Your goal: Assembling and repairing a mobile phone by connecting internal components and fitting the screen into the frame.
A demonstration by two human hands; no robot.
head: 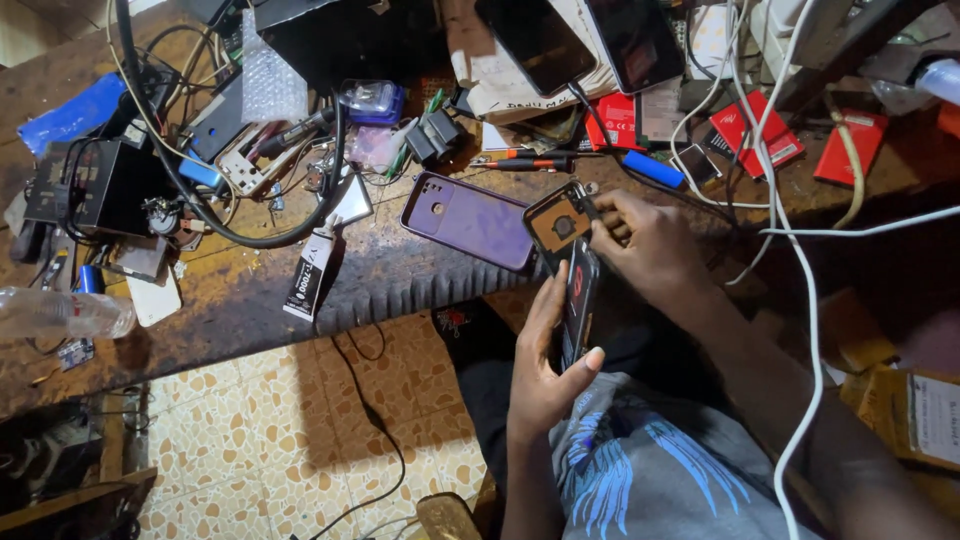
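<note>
My left hand (pixel 548 362) grips a dark phone (pixel 578 300) by its lower edge, holding it on edge above my lap. My right hand (pixel 645 245) pinches the phone's upper end, where an orange-brown inner plate with a round hole (pixel 558 224) shows. A purple phone case (pixel 470 219) lies flat on the wooden workbench (pixel 240 300) just left of the phone, its inside facing up.
A black glue tube (pixel 311 275) lies left of the case. Black cables loop over a dark box (pixel 100 185). Two dark phones (pixel 585 40) rest at the back. Red packets (pixel 750 130), white cables (pixel 800 260), a plastic bottle (pixel 60 313) and tiled floor (pixel 300 430) surround me.
</note>
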